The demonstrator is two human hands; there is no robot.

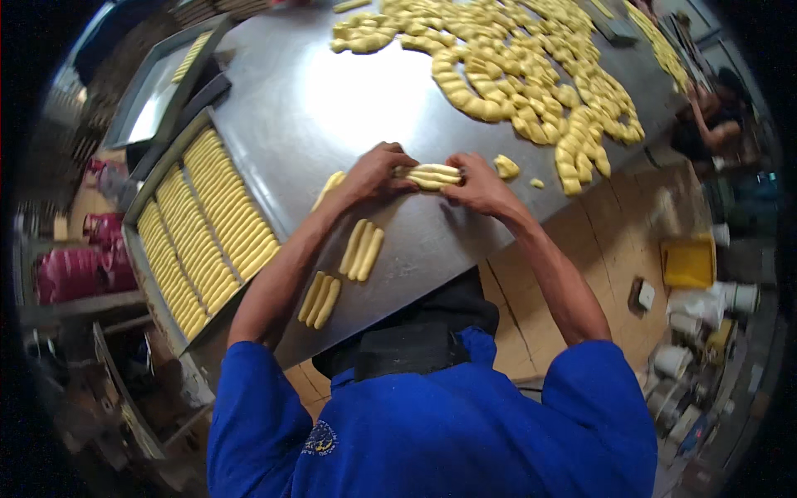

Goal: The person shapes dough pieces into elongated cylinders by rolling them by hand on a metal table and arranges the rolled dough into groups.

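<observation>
Both hands meet over a steel table (315, 108). My left hand (378, 170) and my right hand (473, 184) grip the two ends of a small bunch of pale yellow dough sticks (430, 175), held just above the tabletop. Two short groups of finished sticks lie near my left forearm, one (362, 248) below the wrist and one (320, 299) closer to the table's edge. A single stick (330, 186) shows partly behind my left wrist. A small dough lump (506, 167) lies right of my right hand.
A metal tray (137, 249) at the left holds three rows of many dough sticks. A big heap of dough pieces (515, 66) covers the far right of the table. Another person (706, 124) sits at the far right. A yellow tub (687, 262) stands on the wooden floor.
</observation>
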